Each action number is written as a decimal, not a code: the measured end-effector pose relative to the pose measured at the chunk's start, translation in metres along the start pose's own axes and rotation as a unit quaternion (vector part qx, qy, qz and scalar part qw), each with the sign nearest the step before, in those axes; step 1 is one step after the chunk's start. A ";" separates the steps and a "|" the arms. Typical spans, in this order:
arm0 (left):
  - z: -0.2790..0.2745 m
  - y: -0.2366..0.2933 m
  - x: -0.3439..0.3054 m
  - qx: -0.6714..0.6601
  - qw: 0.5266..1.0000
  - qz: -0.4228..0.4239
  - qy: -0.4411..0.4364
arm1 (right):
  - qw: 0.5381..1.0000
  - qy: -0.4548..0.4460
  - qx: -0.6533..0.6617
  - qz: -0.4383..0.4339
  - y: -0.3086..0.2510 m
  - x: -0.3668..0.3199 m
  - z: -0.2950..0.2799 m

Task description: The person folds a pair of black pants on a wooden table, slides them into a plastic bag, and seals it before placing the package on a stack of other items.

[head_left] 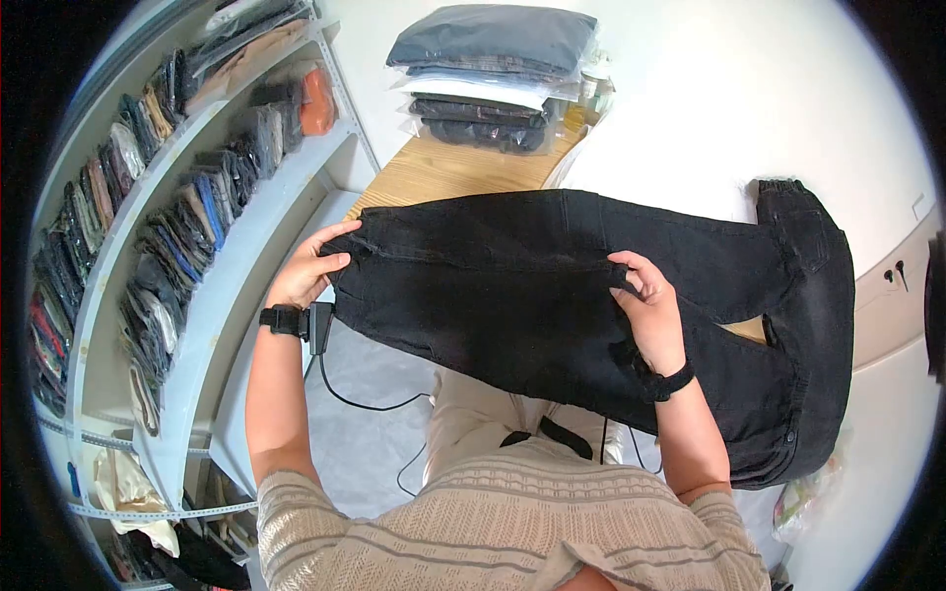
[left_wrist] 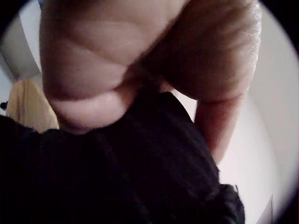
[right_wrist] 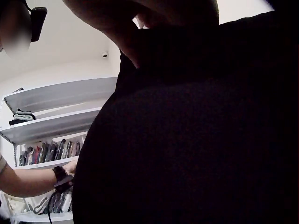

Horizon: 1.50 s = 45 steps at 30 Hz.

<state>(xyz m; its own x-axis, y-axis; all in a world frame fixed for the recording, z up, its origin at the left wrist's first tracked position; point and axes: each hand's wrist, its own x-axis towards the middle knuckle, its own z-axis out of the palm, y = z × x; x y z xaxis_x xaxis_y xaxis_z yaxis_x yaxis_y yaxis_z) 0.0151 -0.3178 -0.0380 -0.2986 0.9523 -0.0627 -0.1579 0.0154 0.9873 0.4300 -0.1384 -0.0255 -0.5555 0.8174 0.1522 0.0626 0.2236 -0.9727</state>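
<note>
A pair of black jeans (head_left: 483, 276) is stretched sideways in front of the body in the head view, waistband at the far right and leg ends at the left. My left hand (head_left: 307, 268) pinches the leg end between thumb and fingers. In the left wrist view, the black cloth (left_wrist: 117, 172) runs up between the thumb and fingers of that hand (left_wrist: 103, 60). Farther along the leg, my right hand (head_left: 650, 317) pinches a fold of the jeans, thumb and forefinger close together. Dark cloth fills most of the right wrist view, below the right hand (right_wrist: 107, 23).
A wooden tabletop (head_left: 453, 172) lies under and beyond the jeans. At its back stands a stack of bagged folded garments (head_left: 488, 79). Shelves (head_left: 232, 212) packed with bagged clothes curve along the left. A black cable (head_left: 360, 402) hangs from the left wrist camera.
</note>
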 end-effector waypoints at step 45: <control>0.119 0.046 0.022 0.580 0.660 0.391 0.275 | 0.949 0.089 -0.189 -0.237 -0.025 0.014 -0.009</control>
<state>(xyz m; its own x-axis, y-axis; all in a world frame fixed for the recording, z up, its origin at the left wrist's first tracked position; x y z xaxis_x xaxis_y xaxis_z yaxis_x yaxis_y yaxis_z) 0.1128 -0.2596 0.0231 -0.2094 0.5580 0.8030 0.9778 0.1122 0.1770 0.4284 -0.1278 0.0022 -0.4489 0.6469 0.6164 0.1518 0.7350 -0.6608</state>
